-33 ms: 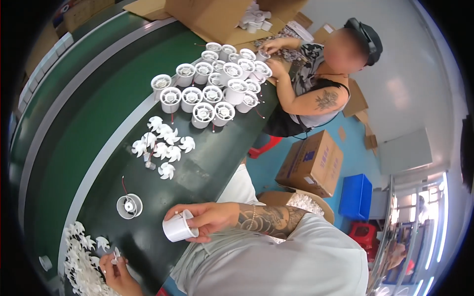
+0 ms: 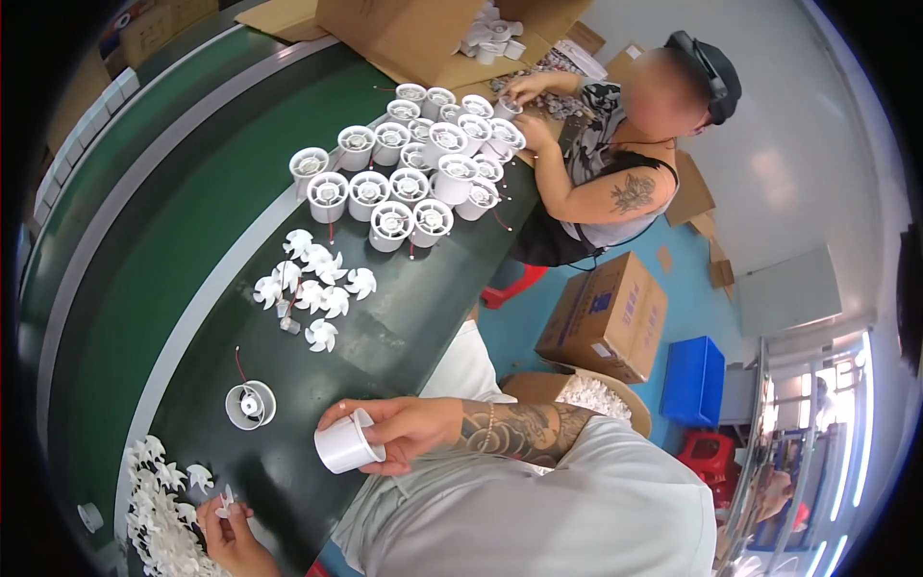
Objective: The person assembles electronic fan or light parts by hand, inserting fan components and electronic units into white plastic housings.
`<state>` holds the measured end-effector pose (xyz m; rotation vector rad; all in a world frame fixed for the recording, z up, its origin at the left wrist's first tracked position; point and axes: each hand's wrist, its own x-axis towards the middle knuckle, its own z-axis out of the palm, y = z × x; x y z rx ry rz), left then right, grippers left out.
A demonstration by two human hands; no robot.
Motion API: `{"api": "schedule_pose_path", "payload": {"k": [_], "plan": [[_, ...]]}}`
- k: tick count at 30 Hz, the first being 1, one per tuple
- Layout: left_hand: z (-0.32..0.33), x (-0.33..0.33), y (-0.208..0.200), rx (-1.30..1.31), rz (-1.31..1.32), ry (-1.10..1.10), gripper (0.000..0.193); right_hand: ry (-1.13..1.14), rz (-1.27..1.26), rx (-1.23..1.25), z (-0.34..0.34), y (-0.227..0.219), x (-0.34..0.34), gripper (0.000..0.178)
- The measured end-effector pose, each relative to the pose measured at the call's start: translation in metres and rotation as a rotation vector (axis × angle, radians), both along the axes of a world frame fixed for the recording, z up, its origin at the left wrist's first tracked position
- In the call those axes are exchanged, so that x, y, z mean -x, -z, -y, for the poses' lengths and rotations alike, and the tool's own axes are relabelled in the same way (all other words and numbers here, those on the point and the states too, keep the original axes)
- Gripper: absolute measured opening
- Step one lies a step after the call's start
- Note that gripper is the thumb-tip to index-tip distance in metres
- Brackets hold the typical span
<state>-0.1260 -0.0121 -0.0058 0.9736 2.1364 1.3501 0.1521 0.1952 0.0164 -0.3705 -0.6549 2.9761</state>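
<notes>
My right hand [image 2: 394, 435] grips a white cylindrical fan housing [image 2: 343, 449] from its side, tilted just above the green table edge. At the lower left, my left hand [image 2: 231, 539] pinches a small white fan blade wheel [image 2: 226, 502] between its fingertips. Beside that hand lies a heap of loose white fan blade wheels [image 2: 159, 510]. Between my hands and farther off, one more housing [image 2: 251, 405] stands on the table with a motor inside and a red wire out of it. Beyond it lie several spread-out blade wheels [image 2: 322, 335] and small metal motors [image 2: 289, 325].
Several white housings [image 2: 391, 224] stand grouped on the far table. A co-worker [image 2: 615, 163] sits there, both hands at a housing. An open cardboard box [image 2: 385, 34] is behind them. On the floor stand a closed carton [image 2: 606, 317] and a blue bin [image 2: 692, 383].
</notes>
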Motion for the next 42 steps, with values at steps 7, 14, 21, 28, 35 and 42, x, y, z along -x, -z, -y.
{"api": "schedule_pose_path", "payload": {"k": [7, 14, 21, 28, 35, 42], "plan": [[-0.049, -0.072, -0.054, -0.08, 0.485, -0.084, 0.021, 0.217, -0.238, 0.531, 0.022, 0.022, 0.019, 0.063], [-0.088, -0.107, -0.078, -0.365, 0.598, 0.333, 0.025, -0.058, -0.651, 0.85, 0.03, 0.008, 0.017, 0.054], [-0.068, -0.11, -0.07, -0.292, 0.102, 0.453, 0.024, -0.077, -0.614, 0.955, 0.042, 0.016, 0.024, 0.053], [-0.07, -0.102, -0.066, -0.36, 0.116, 0.516, 0.021, -0.057, -0.427, 0.971, 0.051, 0.005, 0.016, 0.052], [-0.063, -0.103, -0.058, -0.348, 0.216, 0.489, 0.02, -0.093, -0.417, 0.91, 0.053, -0.003, 0.016, 0.051], [-0.058, -0.108, -0.055, -0.437, 0.396, 0.442, 0.017, -0.082, -0.432, 0.856, 0.058, -0.003, 0.015, 0.052]]}}
